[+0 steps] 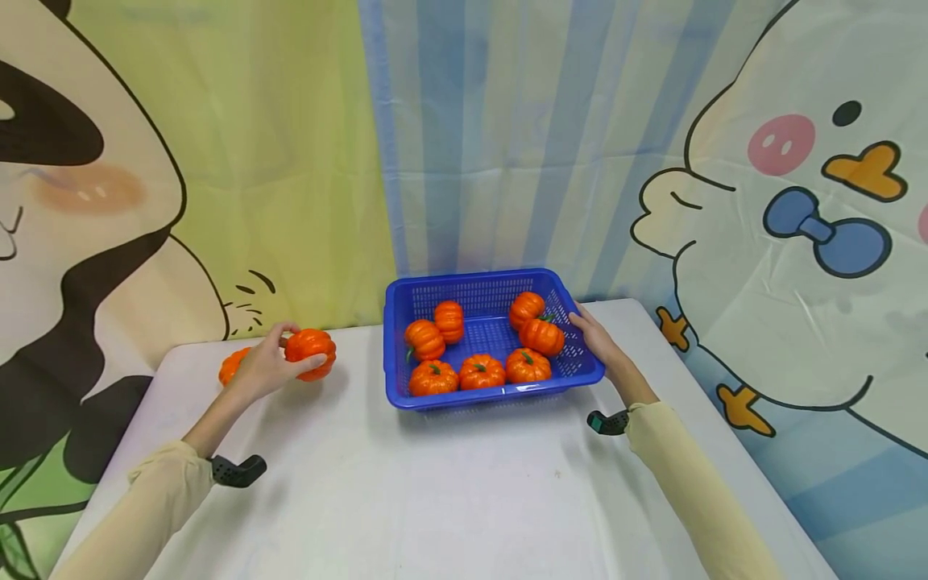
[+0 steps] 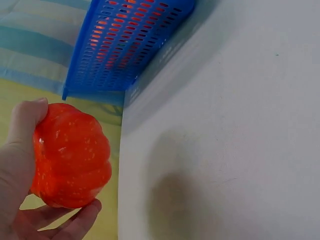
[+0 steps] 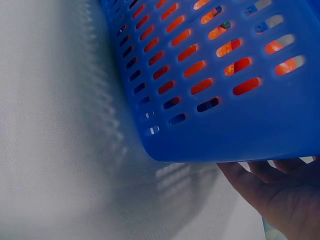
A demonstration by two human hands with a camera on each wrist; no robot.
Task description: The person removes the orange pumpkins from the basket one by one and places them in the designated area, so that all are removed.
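Observation:
My left hand point(image 1: 268, 369) grips a small orange pumpkin point(image 1: 310, 354) between thumb and fingers, over the left part of the table. In the left wrist view the same pumpkin point(image 2: 72, 155) shows its ribbed, speckled side. Another orange pumpkin point(image 1: 232, 366) lies behind that hand, partly hidden by it. A blue plastic basket point(image 1: 478, 395) stands mid-table, with several orange pumpkins point(image 1: 482, 371) inside along its front and both sides. At the basket's right end, my right hand point(image 1: 598, 338) holds the rim; in the right wrist view its fingertips point(image 3: 230, 170) go out of sight behind the basket's edge.
A white-covered table point(image 1: 464, 499) extends in front of the basket and to both sides. Behind it hangs a curtain point(image 1: 500, 145) with cartoon animals, close to the table's back edge. Each wrist wears a small black device point(image 1: 239, 471).

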